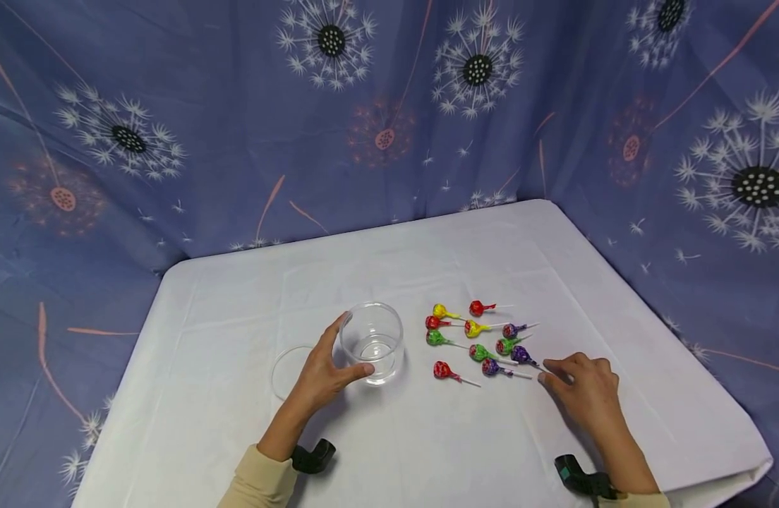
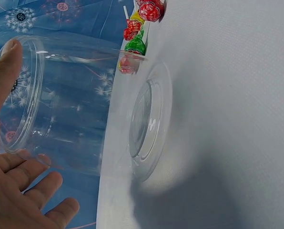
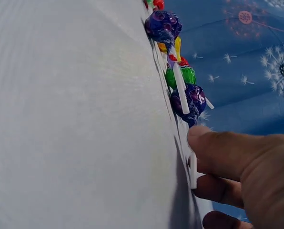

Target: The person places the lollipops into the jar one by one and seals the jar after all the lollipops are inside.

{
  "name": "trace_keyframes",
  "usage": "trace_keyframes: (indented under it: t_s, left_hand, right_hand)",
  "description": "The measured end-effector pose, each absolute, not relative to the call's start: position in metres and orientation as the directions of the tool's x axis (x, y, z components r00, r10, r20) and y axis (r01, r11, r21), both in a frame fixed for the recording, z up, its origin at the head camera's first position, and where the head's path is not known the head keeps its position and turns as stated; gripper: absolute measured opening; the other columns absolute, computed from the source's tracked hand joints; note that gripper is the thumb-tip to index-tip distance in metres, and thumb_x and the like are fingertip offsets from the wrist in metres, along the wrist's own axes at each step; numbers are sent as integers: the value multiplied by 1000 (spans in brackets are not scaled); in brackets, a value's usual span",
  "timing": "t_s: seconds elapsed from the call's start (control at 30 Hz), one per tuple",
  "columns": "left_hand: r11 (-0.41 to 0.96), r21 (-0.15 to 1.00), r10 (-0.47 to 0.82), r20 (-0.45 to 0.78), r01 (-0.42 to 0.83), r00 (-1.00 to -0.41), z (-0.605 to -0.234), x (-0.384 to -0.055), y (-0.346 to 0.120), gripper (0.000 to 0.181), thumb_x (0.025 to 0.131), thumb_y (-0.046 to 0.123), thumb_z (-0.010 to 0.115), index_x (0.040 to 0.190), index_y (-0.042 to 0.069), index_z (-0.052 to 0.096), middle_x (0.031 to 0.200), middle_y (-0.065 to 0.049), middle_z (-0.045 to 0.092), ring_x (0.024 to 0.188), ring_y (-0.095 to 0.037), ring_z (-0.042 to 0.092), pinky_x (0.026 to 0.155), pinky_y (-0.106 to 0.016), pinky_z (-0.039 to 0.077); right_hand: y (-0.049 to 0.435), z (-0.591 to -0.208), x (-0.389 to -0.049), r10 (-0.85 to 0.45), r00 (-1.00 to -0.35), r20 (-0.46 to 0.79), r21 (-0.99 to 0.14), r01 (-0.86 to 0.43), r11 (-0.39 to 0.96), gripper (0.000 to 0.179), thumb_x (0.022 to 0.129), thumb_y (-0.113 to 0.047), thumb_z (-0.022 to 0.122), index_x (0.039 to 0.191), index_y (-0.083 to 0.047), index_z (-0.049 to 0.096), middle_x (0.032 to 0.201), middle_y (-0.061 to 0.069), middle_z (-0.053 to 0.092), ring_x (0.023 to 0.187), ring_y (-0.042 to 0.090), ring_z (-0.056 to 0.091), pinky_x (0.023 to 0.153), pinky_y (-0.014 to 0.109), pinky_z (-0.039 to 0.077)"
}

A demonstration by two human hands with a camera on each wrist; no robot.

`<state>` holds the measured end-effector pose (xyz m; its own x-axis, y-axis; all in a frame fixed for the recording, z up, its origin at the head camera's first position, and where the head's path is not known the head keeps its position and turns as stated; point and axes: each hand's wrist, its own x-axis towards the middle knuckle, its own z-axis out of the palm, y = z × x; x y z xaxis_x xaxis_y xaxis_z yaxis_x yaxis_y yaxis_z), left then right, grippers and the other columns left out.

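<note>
My left hand point(image 1: 326, 374) grips a clear plastic jar point(image 1: 389, 346) from its left side, the thumb across the near side near the rim point(image 2: 25, 95) and the fingers behind. No contents show inside the jar. Over on the right, my right hand point(image 1: 586, 391) pinches the white stick of a purple-wrapped lollipop point(image 1: 521, 355) between thumb and index finger; in the right wrist view the thumb covers part of that stick. The lollipop's head point(image 3: 189, 101) lies at the cloth. A second purple lollipop point(image 3: 163, 26) lies close by.
Several lollipops lie grouped between the hands, among them red point(image 1: 442, 370), yellow point(image 1: 472, 329) and green point(image 1: 478, 353) ones. A clear round lid point(image 1: 273, 377) rests flat left of the jar, partly behind my left hand. A white cloth point(image 1: 288, 282) covers the table; a blue curtain point(image 1: 237, 141) hangs behind.
</note>
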<state>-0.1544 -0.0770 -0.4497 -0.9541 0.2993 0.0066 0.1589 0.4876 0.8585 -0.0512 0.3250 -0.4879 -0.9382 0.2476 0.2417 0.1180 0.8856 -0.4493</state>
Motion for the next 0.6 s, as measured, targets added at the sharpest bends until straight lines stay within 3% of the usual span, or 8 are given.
trace_keyframes:
  t_s: [0.33, 0.6]
  left_hand:
    - [490, 856, 293, 19, 167, -956, -452, -154, -79, 98, 68, 41, 83, 148, 33, 27, 153, -1, 33, 144, -28, 26, 114, -55, 24]
    - [475, 863, 296, 28, 173, -955, -454, -154, -78, 96, 68, 42, 83, 147, 35, 28, 152, -1, 35, 143, -28, 28, 114, -56, 24]
  right_hand:
    - [329, -501, -56, 258, -912, 320, -489, 74, 869, 18, 74, -12, 78, 91, -7, 76, 78, 5, 62, 82, 24, 42, 74, 45, 25]
    - [330, -504, -56, 279, -885, 373, -488, 68, 870, 12, 71, -8, 78, 83, -7, 77, 76, 6, 65, 80, 24, 43, 71, 42, 25]
